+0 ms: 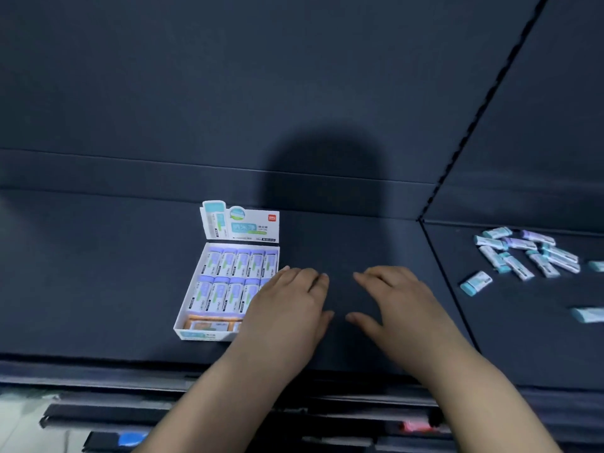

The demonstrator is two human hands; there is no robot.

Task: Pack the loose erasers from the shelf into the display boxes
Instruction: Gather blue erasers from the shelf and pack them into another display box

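A white display box (188, 300) with its printed lid flap standing up sits on the dark shelf, left of centre. Two rows of blue-and-white erasers fill it, with an orange one at the front. My left hand (291, 308) lies flat over the box's right edge, fingers relaxed and holding nothing. My right hand (395, 305) hovers flat over bare shelf beside it, also with nothing in it. A pile of loose erasers (526, 253) in teal and purple sleeves lies on the shelf section to the right, well apart from both hands.
A dark divider line (447, 289) separates the two shelf sections. Single erasers lie at the far right edge (588, 313). Below the shelf's front lip (98, 364) are lower shelves with blurred items. The dark back wall rises behind.
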